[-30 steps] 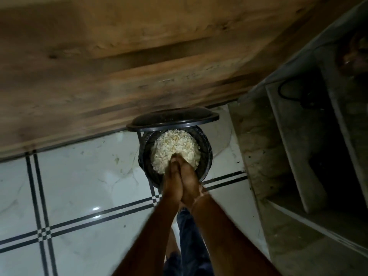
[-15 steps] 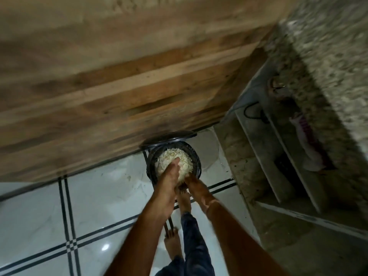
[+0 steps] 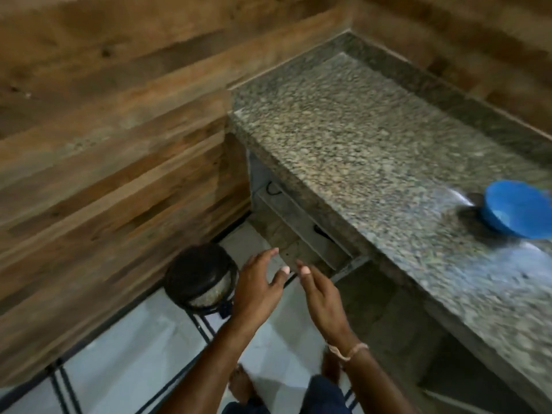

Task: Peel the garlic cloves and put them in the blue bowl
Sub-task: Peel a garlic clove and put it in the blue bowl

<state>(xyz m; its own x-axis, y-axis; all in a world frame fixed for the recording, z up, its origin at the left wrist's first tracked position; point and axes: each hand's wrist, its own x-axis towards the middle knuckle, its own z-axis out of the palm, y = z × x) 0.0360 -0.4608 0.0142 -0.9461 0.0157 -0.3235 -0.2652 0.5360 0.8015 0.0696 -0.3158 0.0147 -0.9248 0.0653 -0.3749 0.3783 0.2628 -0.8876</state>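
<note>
both hands have lifted off the black bin; left hand and right hand fingers loosely spread, holding nothing.

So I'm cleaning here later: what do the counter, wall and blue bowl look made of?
Counter: speckled grey-green stone, likely polished granite, with a glare patch. Wall: brown planks with grain, wood or wood-look cladding. Blue bowl: flat bright colour, probably plastic, though blurred.

Both forearms extend forward, side by side. Left hand: fingers straight and spread, holding nothing. Right hand: fingers relaxed, holding nothing; a thin band circles its wrist. The fingertips nearly meet.
</note>
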